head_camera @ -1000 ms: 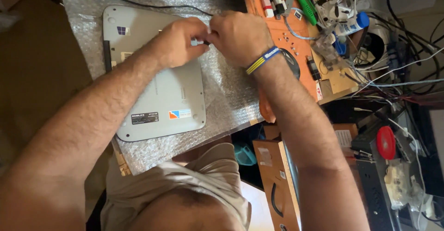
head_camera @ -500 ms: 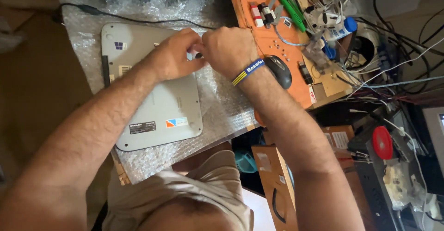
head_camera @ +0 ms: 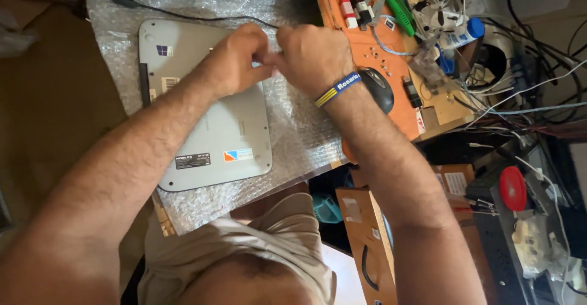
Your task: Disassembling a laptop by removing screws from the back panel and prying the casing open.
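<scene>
Both hands slid slightly toward the bench's far edge: left hand (head_camera: 235, 63) and right hand (head_camera: 312, 54) meet, pinching something unseen over the upturned silver-grey laptop (head_camera: 208, 134).

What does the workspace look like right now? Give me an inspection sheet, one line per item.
Surface: bubble wrap sheet spread over the desk.
Job's things: silver laptop lying closed, underside up, on the bubble wrap.
Clutter: orange mat with a black mouse, green-handled tool, small parts and a blue-capped bottle.
Grippers: left hand and right hand meet fingertip to fingertip over the laptop's far edge; whatever they pinch is hidden. Right wrist wears a blue and yellow wristband.
Cables: black cable runs along the laptop's far side; a tangle of wires at right.
Surroundings: red round lid, cardboard box.
</scene>
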